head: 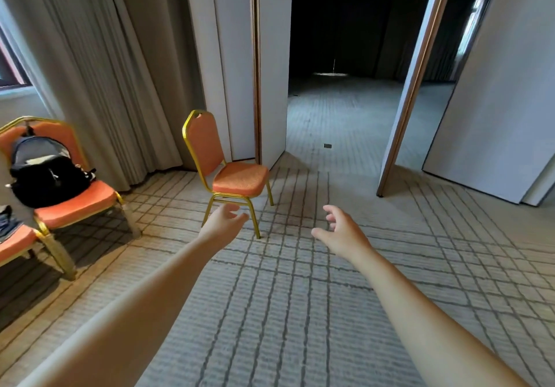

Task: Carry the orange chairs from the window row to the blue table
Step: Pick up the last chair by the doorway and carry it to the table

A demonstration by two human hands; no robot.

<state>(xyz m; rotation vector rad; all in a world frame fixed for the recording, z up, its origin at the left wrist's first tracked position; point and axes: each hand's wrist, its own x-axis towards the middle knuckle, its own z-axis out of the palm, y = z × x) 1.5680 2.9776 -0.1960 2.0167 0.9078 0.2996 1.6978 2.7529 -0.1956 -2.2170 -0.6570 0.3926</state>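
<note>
The fingers (232, 208) of the left hand (223, 221) are spread and loosely bent, holding nothing. Those of the right hand (342, 233) are the same, with the thumb out to the side. Both reach toward an orange chair (237, 177) that stands apart from them on the carpet (300, 311), just beside a white wall panel (237, 71).

I judge the chair stiff and fairly light, with its thin gold metal frame and padded seat and back. The padding will give, so the firm holds look to be the top of the backrest, where a cutout shows, and the rail under the seat. The legs could snag the carpet if dragged.

At left by the curtain (99, 71), a second chair (75, 203) bears a black backpack (48, 173), and a third chair (15, 244) is cut off by the edge. An opening ahead leads to a dark room. No blue table is in view.
</note>
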